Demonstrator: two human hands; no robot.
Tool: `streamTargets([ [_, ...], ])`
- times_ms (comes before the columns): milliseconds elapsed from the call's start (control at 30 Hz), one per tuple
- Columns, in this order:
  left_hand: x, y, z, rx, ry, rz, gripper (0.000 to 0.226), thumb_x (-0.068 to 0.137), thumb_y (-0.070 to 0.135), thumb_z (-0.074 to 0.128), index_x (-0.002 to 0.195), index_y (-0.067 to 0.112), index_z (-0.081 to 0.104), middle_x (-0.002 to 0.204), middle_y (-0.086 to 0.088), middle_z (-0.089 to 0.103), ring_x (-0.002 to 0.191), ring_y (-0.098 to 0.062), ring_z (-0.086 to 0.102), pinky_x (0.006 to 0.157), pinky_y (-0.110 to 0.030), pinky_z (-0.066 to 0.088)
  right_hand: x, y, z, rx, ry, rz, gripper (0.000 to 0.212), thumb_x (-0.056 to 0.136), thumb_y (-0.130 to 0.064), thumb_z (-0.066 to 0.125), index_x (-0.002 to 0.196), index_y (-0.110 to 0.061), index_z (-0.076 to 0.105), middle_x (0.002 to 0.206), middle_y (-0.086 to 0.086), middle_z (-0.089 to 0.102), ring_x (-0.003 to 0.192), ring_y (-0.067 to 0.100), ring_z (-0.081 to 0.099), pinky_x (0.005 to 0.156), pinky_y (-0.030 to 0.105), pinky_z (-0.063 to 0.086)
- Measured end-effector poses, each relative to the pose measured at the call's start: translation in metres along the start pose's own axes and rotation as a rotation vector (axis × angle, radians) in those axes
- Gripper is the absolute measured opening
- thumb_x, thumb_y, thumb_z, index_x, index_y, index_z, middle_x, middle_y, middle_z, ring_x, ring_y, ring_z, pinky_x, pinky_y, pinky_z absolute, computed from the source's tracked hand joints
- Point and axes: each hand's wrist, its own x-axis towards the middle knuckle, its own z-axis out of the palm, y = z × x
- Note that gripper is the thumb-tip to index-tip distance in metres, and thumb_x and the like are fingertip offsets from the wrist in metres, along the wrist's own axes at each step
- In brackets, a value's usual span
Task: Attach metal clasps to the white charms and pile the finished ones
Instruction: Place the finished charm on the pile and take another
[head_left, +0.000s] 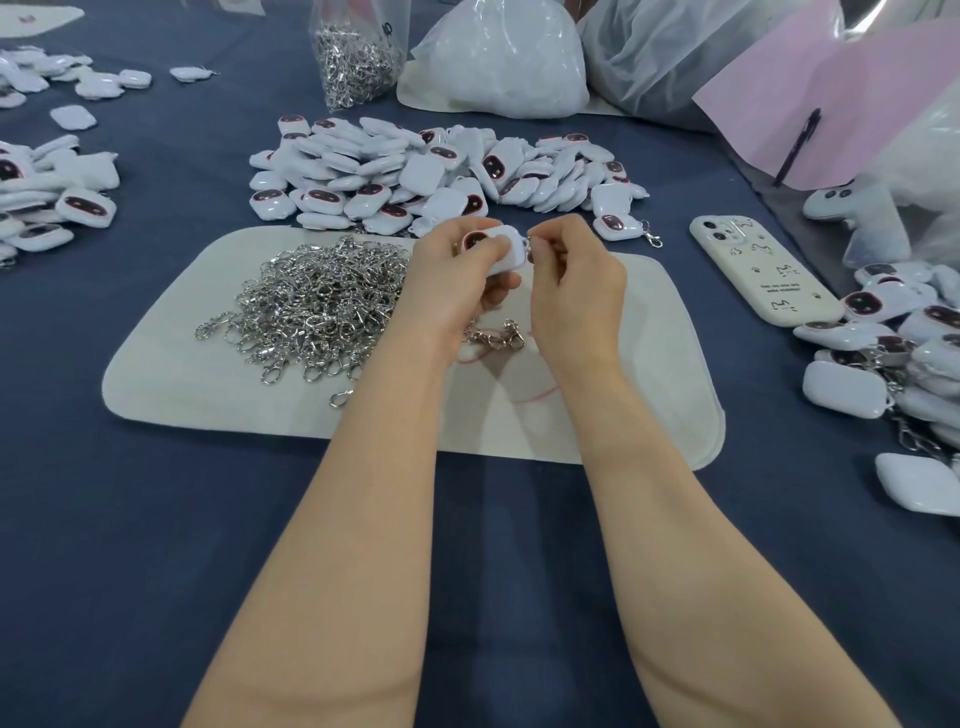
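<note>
My left hand (457, 280) grips a white charm (506, 254) with a dark red face, held above the pale mat (649, 395). My right hand (571, 280) pinches a small metal clasp (531, 243) at the charm's right edge; most of the clasp is hidden by the fingers. A heap of loose metal clasps (317, 306) lies on the mat to the left of my hands. Behind the mat spreads a big pile of white charms (415, 171). At the right edge lies a pile of charms with clasps attached (893, 353).
A white phone (758, 270) lies right of the mat. One clasped charm (621, 226) sits behind my right hand. A clear bag of clasps (358, 52) and white plastic bags (498, 57) stand at the back. More charms (52, 192) lie at the left on the blue cloth.
</note>
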Motion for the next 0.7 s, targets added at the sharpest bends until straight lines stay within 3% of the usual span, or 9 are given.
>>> streamTargets([
  [200,-0.0006,0.0042,-0.0029,0.304,0.051,0.192,0.018,0.090,0.005,0.053,0.100,0.018,0.056,0.079,0.002,0.059,0.042,0.001,0.053,0.047,-0.015,0.047,-0.0012,-0.0004,0.0017,-0.039,-0.089,-0.028,0.013,0.092,-0.004,0.048,0.094,-0.004,0.061,0.087,0.002,0.062,0.078,0.013,0.050,0.069,0.019,0.037],
  [333,0.0009,0.0072,0.0020,0.089,0.076,0.112,0.017,0.090,0.003,0.050,0.089,0.019,0.056,0.077,-0.002,0.061,0.044,-0.004,0.054,0.047,-0.016,0.045,-0.0002,-0.0028,0.0037,0.078,-0.131,0.081,0.014,0.092,-0.006,0.052,0.101,-0.013,0.059,0.089,-0.009,0.060,0.079,0.004,0.054,0.071,0.005,0.039],
  [400,0.0022,0.0077,0.0027,-0.058,0.065,-0.006,0.014,0.091,0.004,0.050,0.086,0.016,0.055,0.063,0.001,0.061,0.044,-0.004,0.053,0.047,-0.016,0.045,0.0018,-0.0027,0.0035,0.149,-0.106,0.153,0.010,0.092,-0.011,0.055,0.092,-0.020,0.058,0.083,-0.013,0.060,0.078,0.004,0.057,0.076,0.014,0.046],
  [500,0.0031,0.0058,0.0010,-0.223,0.020,-0.171,0.013,0.091,0.005,0.051,0.079,0.010,0.053,0.043,0.003,0.055,0.039,-0.005,0.051,0.043,-0.015,0.043,0.0031,-0.0032,0.0019,0.240,-0.060,0.207,0.010,0.092,-0.013,0.056,0.088,-0.022,0.059,0.083,-0.007,0.064,0.086,0.016,0.063,0.085,0.037,0.052],
  [600,0.0024,0.0028,-0.0001,-0.353,0.005,-0.259,0.014,0.092,0.007,0.052,0.079,0.010,0.049,0.045,0.000,0.054,0.039,-0.005,0.051,0.040,-0.015,0.043,0.0041,-0.0035,0.0022,0.273,-0.031,0.210,0.013,0.091,-0.010,0.056,0.090,-0.022,0.060,0.084,-0.005,0.065,0.086,0.018,0.064,0.086,0.041,0.052],
  [700,0.0036,0.0007,-0.0011,-0.425,0.002,-0.292,0.012,0.092,0.007,0.050,0.080,0.009,0.047,0.064,-0.006,0.056,0.039,-0.005,0.051,0.039,-0.014,0.042,0.0055,-0.0034,0.0025,0.309,-0.011,0.212,0.017,0.091,-0.006,0.055,0.091,-0.023,0.059,0.086,-0.003,0.066,0.087,0.018,0.065,0.086,0.040,0.053],
])
